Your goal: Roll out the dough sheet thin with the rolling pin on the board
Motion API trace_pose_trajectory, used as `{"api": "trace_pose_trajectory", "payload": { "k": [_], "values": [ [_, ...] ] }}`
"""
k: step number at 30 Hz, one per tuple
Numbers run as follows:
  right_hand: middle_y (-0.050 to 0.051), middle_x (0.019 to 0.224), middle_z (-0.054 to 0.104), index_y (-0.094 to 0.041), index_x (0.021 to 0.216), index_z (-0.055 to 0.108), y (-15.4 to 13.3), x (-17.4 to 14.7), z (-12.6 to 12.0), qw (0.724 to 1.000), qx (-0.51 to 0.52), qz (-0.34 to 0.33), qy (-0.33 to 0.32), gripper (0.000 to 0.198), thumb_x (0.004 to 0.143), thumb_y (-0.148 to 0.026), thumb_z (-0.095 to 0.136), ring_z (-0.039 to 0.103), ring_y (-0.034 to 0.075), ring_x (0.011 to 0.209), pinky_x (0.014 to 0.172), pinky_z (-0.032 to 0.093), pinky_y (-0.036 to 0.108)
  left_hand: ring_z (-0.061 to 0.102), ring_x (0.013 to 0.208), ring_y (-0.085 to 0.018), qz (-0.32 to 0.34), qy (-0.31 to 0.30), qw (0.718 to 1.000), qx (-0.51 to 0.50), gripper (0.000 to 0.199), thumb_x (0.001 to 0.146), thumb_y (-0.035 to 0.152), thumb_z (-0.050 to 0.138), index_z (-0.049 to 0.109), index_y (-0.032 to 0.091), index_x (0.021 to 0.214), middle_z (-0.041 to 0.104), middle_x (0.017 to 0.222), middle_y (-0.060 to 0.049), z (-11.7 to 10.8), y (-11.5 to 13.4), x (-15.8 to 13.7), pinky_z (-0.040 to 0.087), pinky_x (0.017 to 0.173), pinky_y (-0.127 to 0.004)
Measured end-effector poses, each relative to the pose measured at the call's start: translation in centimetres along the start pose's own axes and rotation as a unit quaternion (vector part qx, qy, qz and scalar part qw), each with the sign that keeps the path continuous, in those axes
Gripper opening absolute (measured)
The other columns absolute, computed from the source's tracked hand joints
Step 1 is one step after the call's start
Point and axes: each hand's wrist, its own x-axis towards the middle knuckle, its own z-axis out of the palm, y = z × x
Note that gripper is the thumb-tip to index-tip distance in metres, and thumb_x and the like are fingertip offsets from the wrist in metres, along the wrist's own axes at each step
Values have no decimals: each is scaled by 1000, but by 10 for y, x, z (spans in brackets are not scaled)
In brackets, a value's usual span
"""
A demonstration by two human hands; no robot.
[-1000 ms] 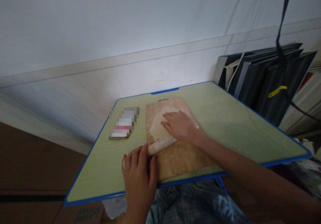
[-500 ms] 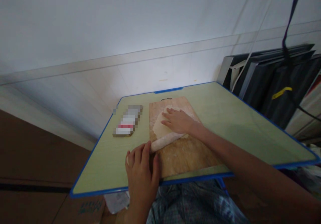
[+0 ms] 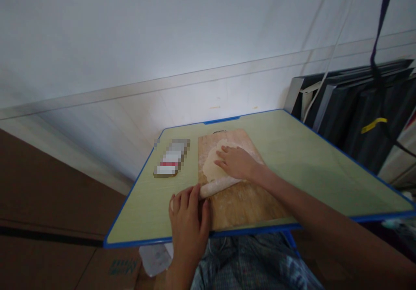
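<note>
A flattened sheet of pale dough (image 3: pixel 211 165) lies on a wooden board (image 3: pixel 247 207) dusted with flour. Across the dough's near edge rests a floury rolling pin (image 3: pixel 217 188), slightly slanted. My left hand (image 3: pixel 188 216) is closed around the pin's left end, with the fingers curled over it. On top of the dough, my right hand (image 3: pixel 238 162) lies flat with its fingers spread. The right end of the pin is hidden behind my right wrist and forearm.
The board sits on a light green table (image 3: pixel 312 156) with a blue rim. Left of the board is a pixelated oblong item (image 3: pixel 172 158). A white wall (image 3: pixel 182 95) stands behind, dark flat panels (image 3: pixel 354 104) lean at the right, and a cardboard box (image 3: pixel 107 268) is low at left.
The whole view has shifted a little, so the table appears slightly farther right. Both hands keep their places, the left on the rolling pin and the right on the dough.
</note>
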Motion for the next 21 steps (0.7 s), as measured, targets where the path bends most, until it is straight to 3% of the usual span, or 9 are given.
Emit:
{"api": "trace_pose_trajectory", "payload": {
  "k": [9, 17, 21],
  "values": [
    [15, 123, 59, -13, 111, 63, -1, -23, -2, 999, 27, 0, 37, 43, 95, -37, 30, 50, 25, 119, 96, 40, 39, 49, 97, -25, 27, 21, 999, -5, 30, 88, 27, 41, 53, 17, 113, 59, 103, -10, -1, 1, 1, 39, 90, -48],
    [12, 133, 51, -15, 126, 54, -17, -82, -1, 997, 18, 11, 69, 43, 94, -38, 36, 46, 24, 123, 99, 39, 43, 49, 99, -26, 27, 15, 999, -10, 29, 85, 28, 44, 55, 18, 110, 58, 103, -10, -2, 2, 0, 37, 93, -49],
    [10, 132, 53, -18, 126, 53, -13, -104, 6, 995, 3, -43, 93, 40, 90, -34, 45, 50, 23, 119, 101, 39, 43, 48, 101, -26, 36, 5, 999, -6, 32, 84, 26, 44, 55, 17, 112, 59, 106, -10, -2, 2, -1, 34, 97, -52]
  ]
}}
